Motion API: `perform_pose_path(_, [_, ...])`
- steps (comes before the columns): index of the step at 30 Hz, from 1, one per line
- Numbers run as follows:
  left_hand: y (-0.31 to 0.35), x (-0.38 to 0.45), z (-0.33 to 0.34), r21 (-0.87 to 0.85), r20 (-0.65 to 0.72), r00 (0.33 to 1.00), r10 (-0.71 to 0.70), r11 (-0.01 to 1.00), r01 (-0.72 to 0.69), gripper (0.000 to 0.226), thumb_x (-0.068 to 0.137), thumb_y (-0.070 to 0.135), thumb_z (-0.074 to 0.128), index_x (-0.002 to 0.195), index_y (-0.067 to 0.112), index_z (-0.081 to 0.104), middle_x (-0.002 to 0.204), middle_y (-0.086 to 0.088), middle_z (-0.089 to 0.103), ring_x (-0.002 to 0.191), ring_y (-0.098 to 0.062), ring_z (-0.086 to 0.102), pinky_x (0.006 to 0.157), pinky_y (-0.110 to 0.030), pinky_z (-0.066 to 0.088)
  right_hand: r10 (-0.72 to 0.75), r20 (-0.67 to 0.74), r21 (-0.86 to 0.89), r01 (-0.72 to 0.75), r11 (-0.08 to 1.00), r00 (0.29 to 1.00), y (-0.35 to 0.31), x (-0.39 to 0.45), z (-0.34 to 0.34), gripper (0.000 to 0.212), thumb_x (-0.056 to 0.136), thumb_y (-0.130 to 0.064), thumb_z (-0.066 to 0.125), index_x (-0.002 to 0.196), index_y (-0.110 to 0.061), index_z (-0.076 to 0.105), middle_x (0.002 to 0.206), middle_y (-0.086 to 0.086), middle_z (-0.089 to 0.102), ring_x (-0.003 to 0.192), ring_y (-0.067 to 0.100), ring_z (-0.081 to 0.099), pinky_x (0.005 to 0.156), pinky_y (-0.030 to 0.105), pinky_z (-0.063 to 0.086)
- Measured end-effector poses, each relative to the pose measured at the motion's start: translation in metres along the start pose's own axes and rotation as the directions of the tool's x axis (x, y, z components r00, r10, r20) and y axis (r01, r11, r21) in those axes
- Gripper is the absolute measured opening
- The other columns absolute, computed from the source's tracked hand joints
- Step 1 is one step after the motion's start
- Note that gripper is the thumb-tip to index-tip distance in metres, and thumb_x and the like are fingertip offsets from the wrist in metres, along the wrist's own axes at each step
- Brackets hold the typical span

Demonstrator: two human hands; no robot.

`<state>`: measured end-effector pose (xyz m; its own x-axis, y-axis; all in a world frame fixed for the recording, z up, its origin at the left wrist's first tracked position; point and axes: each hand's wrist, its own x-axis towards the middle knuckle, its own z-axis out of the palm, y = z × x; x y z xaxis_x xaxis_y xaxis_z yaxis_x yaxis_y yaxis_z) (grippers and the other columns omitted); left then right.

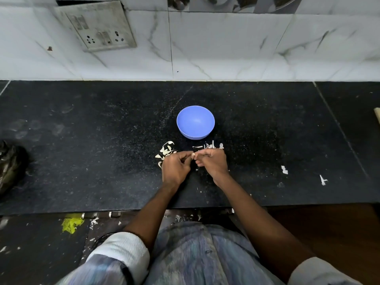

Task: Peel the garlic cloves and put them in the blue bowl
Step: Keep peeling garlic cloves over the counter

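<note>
The blue bowl [195,122] stands on the black counter [102,130], and its visible inside looks bare. Just in front of it my left hand [174,167] and my right hand [212,163] meet with curled fingers. Between their fingertips they pinch a small pale garlic clove [193,155], mostly hidden by the fingers. Loose garlic peels [166,150] lie beside my left hand. More peel bits [209,145] lie between my right hand and the bowl.
A dark crumpled bag [10,165] sits at the counter's left edge. Two white scraps [284,169] lie to the right. The tiled wall with a socket plate [98,27] rises behind the counter. The counter's front edge runs under my forearms.
</note>
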<state>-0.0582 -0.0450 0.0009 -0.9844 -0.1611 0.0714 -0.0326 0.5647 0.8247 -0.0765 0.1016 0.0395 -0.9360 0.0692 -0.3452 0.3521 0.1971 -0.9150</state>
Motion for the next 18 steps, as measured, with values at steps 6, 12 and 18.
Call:
perform_pose_path(6, [-0.003,0.003,-0.004,-0.025,0.001,0.998,0.068,0.997,-0.068,0.022,0.091,0.014,0.08,0.11,0.024,0.084,0.105,0.009,0.081,0.088,0.0,0.076,0.078,-0.025,0.062,-0.046,0.044,-0.041,0.048,0.998,0.998,-0.001,0.006,0.0,0.015,0.091,0.0,0.069,0.085,-0.007,0.082,0.077,0.004,0.079,0.069,0.016,0.074,0.069,0.027,0.062])
perform_pose_path(12, [-0.012,0.012,-0.012,-0.059,0.025,0.998,0.065,0.996,-0.064,0.019,0.091,0.015,0.081,0.108,0.022,0.085,0.104,0.009,0.08,0.089,0.002,0.076,0.079,-0.026,0.063,-0.068,0.107,-0.104,0.079,0.991,0.992,-0.011,0.013,0.002,0.014,0.091,0.0,0.068,0.085,-0.004,0.08,0.077,0.006,0.078,0.072,0.024,0.077,0.072,0.032,0.064])
perform_pose_path(18, [-0.014,0.017,-0.011,-0.062,0.037,0.996,0.075,0.995,-0.073,0.015,0.091,0.015,0.081,0.105,0.018,0.085,0.101,0.007,0.081,0.085,0.002,0.075,0.076,-0.027,0.063,-0.071,0.111,-0.176,0.09,0.98,0.991,-0.012,0.021,0.004,0.014,0.092,0.002,0.067,0.086,0.0,0.079,0.076,0.01,0.078,0.072,0.026,0.077,0.074,0.036,0.065])
